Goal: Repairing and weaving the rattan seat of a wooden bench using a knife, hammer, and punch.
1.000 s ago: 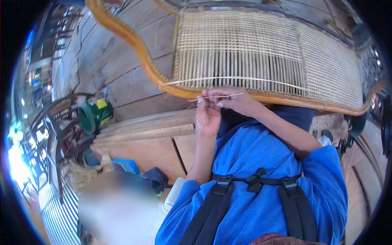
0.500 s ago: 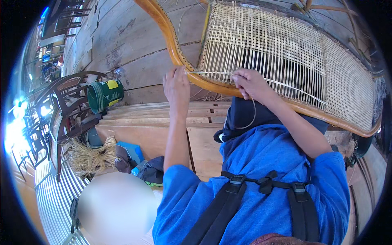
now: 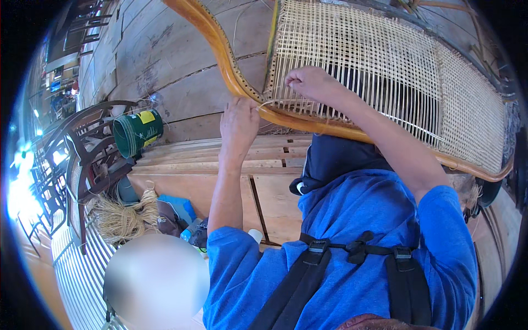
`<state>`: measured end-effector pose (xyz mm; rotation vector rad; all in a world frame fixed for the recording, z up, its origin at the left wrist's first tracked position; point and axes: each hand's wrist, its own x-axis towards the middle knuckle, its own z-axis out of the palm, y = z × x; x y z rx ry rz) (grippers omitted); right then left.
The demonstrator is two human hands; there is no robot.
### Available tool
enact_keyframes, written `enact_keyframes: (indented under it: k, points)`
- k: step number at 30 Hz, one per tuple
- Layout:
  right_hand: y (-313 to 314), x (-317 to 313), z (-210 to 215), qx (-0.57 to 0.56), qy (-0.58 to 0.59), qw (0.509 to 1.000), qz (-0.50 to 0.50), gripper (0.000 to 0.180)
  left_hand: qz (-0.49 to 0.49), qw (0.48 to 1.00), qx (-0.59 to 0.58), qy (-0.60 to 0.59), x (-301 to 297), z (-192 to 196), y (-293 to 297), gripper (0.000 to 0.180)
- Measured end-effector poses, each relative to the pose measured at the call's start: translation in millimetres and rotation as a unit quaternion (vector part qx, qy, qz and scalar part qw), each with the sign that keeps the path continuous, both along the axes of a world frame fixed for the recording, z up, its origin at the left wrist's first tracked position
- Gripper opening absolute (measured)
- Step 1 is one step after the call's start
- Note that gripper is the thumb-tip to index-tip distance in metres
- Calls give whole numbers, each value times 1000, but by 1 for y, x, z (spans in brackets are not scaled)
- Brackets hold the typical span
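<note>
Head view, cropped frame [image 3: 226, 69], right fingers [image 3: 293, 80] half-hidden

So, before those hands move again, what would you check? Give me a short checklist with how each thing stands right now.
1. Left hand at the wooden frame: ok, at its curved edge.
2. Pale strand pinched by the left hand: cannot tell; it shows close beside it.
3. Right hand gripping a strand: cannot tell; it is curled above the woven panel.
4. Panel closely woven throughout: not ok; dark gaps show between strands toward the near edge.
5. Cane bundle in view: ok, off to the left.
</note>
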<state>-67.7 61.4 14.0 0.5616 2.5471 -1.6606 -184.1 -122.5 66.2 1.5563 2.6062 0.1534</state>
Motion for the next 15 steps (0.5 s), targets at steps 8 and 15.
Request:
enact_keyframes:
  k: [8,15]
  points:
    - [8,-8,-16,2,-17,1000,0,22,359,797,68,-480,4,-2,-12,31]
    - [11,-19,-21,6,-26,999,18,23,358,776,75,-514,0,-5,-5,34]
